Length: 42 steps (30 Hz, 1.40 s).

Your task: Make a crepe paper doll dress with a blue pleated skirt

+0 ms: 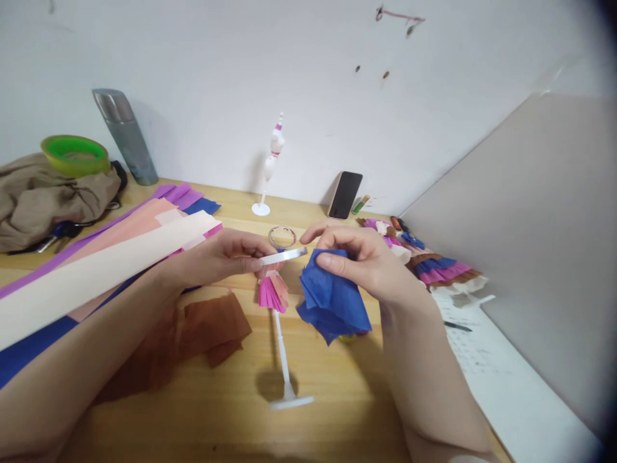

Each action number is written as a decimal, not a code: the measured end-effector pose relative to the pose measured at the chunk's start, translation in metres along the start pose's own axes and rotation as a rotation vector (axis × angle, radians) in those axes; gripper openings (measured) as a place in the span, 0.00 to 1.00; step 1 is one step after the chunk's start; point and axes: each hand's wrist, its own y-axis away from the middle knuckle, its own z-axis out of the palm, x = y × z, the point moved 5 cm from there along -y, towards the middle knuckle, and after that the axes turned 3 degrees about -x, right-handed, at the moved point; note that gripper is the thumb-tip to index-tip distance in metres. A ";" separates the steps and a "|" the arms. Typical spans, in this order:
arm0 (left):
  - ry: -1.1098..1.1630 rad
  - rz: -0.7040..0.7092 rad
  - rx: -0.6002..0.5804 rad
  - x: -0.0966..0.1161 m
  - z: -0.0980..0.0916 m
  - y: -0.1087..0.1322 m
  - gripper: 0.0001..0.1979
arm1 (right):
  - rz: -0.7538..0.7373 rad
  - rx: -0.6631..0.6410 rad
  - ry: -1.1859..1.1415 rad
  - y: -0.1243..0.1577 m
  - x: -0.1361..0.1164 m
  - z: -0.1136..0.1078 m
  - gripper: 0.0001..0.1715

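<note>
My left hand (226, 257) is closed, pinching a thin white strip (284, 256) that looks like tape and stretches right toward my right hand. My right hand (359, 260) is closed on a gathered piece of blue crepe paper (332, 302), fingers at its top edge next to the strip's end. Below my left fingers a small mannequin on a white stand (284, 366) wears a pink pleated paper skirt (272, 292). A tape roll (282, 236) lies on the table just behind my hands.
Long crepe sheets (96, 263) in cream, peach, purple and blue lie left. Brown paper (212, 325) lies near my left arm. A second white mannequin (270, 161), a phone (345, 194), a steel flask (125, 135), a green tape ring (74, 154) on cloth, a finished paper-dress doll (434, 267) and white sheets (486, 360) stand around.
</note>
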 end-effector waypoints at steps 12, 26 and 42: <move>-0.186 0.027 -0.045 -0.001 -0.001 0.000 0.08 | 0.106 -0.089 -0.083 -0.006 0.010 0.012 0.14; -0.255 0.012 -0.092 0.000 -0.002 0.001 0.07 | 0.238 -0.033 -0.238 -0.012 0.029 0.026 0.13; -0.158 -0.046 -0.316 -0.007 -0.008 0.009 0.12 | 0.209 -0.059 -0.302 -0.013 0.025 0.035 0.14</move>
